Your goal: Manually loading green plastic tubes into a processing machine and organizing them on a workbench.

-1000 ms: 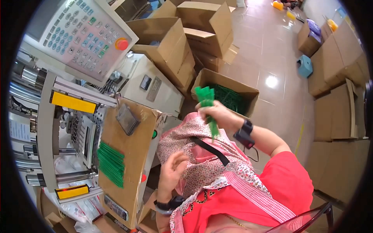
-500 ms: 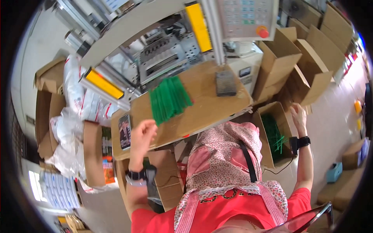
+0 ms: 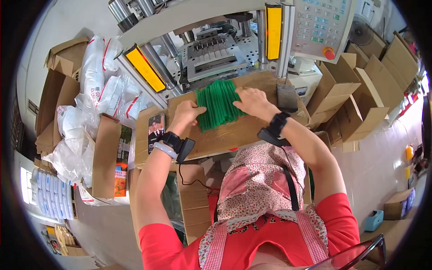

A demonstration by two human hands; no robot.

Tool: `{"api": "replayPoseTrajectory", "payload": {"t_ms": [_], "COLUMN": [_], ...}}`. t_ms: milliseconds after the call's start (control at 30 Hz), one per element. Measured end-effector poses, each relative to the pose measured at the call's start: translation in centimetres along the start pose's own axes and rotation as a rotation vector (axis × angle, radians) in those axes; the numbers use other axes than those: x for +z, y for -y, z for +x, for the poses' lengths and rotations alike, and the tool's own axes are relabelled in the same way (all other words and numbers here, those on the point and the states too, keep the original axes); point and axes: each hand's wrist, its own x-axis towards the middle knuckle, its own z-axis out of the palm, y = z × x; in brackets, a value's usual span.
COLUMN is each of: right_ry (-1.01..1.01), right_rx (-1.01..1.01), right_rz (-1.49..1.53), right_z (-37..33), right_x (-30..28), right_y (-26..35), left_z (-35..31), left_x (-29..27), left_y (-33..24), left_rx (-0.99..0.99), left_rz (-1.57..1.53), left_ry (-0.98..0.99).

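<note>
A row of thin green plastic strips (image 3: 219, 103) lies side by side on the cardboard-topped table (image 3: 225, 133). At its left edge is my left hand (image 3: 186, 112), fingers curled and thumb pressed against the outer strips. My right hand (image 3: 255, 103) is closed at the opposite edge, thumb and fingertips touching the strips there. Between them the two hands squeeze the row from both sides. Part of each edge is hidden by the fingers.
Behind the table stands a press machine (image 3: 216, 56) with yellow side bars (image 3: 145, 67). A dark ribbed block (image 3: 286, 97) sits at the table's right, a phone (image 3: 156, 129) at its left. Cardboard boxes (image 3: 335, 85) stand right; white bags (image 3: 94, 67) are piled left.
My right hand has come from beside the box of green strips to the row's right edge. My left hand has moved up to its left edge. The view has shifted, and the strips stand straighter.
</note>
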Motion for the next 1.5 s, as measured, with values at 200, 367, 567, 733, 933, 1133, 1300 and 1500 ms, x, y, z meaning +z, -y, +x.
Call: {"api": "replayPoseTrajectory", "payload": {"t_ms": [200,367,567,733,933,1133,1300,1500], "right_ry": [0.152,0.155,0.163,0.213,0.233,0.22,-0.015,-0.034], "right_rx": [0.142,0.208,0.198,0.188,0.198,0.141,0.043,0.051], "right_rz": [-0.02,-0.014,-0.061,-0.119,-0.147,-0.069,0.214,0.568], "right_z": [2.3,3.2,2.7,2.2,2.1,1.9,1.8,7.9], "right_x": [-0.5,-0.7,-1.0,-2.1,-2.3,-1.6,-2.1,-3.0], "right_y": [0.7,-0.2,-0.9,-0.1,-2.6,-4.1,-4.4,-4.7], "left_z": [0.3,0.4,0.2,-0.2,0.8,1.3,-0.1,2.8], "left_x": [-1.0,-0.9,0.0,-0.3,-1.7,-0.4,-2.2,-4.1], "left_y": [-0.5,-2.2,-1.6,-1.3,-1.0,2.4,2.0,-2.1], "left_rx": [-0.046,-0.148,-0.012,0.054,-0.083,0.128,0.129,0.182], "left_rz": [0.061,0.178,0.424,0.489,0.441,0.44,0.137,-0.381], "left_ry": [0.055,0.125,-0.022,-0.148,0.023,-0.215,-0.144,-0.099]}}
